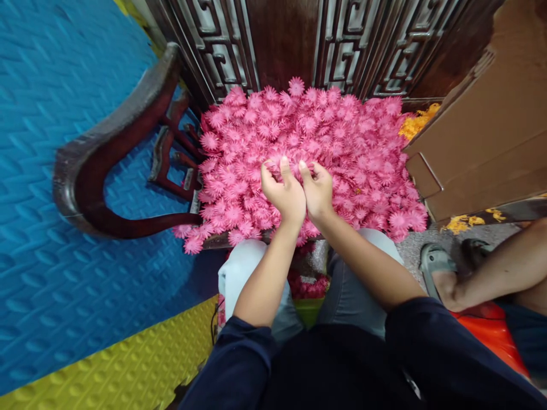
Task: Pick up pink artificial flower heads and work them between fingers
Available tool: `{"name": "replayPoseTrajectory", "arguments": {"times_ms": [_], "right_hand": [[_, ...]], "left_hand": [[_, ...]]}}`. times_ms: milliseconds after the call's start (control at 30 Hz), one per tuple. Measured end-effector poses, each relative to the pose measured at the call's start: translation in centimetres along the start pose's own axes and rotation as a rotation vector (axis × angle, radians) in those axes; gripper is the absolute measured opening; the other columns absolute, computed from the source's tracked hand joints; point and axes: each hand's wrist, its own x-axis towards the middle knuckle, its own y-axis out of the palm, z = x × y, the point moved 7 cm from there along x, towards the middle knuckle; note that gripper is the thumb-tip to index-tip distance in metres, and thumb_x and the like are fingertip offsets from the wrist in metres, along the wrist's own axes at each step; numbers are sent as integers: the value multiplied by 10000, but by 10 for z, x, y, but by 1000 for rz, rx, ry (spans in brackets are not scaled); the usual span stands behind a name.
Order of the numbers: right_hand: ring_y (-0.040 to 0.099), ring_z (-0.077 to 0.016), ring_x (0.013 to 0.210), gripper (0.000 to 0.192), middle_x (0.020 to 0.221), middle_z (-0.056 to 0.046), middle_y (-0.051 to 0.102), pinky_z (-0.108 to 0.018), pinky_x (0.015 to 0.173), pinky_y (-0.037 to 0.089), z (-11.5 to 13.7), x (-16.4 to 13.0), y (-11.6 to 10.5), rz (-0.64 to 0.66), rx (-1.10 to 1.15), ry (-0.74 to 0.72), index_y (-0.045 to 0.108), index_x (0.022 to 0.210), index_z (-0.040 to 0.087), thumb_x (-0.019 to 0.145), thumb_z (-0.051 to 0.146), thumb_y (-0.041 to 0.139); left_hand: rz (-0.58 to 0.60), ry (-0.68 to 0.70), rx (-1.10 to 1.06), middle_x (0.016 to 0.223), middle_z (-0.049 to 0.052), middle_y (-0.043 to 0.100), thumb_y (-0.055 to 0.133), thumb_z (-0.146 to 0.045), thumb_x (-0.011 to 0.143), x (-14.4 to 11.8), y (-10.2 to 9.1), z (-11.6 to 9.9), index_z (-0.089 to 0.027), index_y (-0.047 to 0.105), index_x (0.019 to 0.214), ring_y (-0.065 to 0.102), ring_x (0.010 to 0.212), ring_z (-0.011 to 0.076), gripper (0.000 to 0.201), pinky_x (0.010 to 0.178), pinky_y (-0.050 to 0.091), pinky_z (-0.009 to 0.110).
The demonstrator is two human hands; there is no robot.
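Directly over flowers [307,122], left hand [289,196] touches right hand [318,191].

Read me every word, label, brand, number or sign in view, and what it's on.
No readable text anywhere.
Pink flowers: none.
Cardboard: no print visible.
Dark wooden panel: geometric openwork beside it, no lettering.
Sandal: any marking is too small to read.
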Motion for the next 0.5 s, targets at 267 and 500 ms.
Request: {"name": "replayPoseTrajectory", "arguments": {"times_ms": [267, 500], "right_hand": [[353, -71, 556, 254, 589, 59, 410, -210, 565, 308, 0, 10, -11, -30, -74, 10, 439, 648, 188, 849, 321, 520], [379, -66, 574, 214, 619, 56, 443, -194, 599, 353, -6, 7, -20, -117, -14, 157, 459, 672, 180, 836, 310, 503]], "left_hand": [[42, 122, 132, 923, 68, 597, 433, -380, 922, -7, 6, -6, -181, 497, 889, 573, 945, 177, 212, 911, 444, 353], [115, -19, 89, 934, 68, 615, 439, -362, 920, -22, 15, -3, -184, 480, 910, 592, 919, 165, 183, 880, 458, 328]]}}
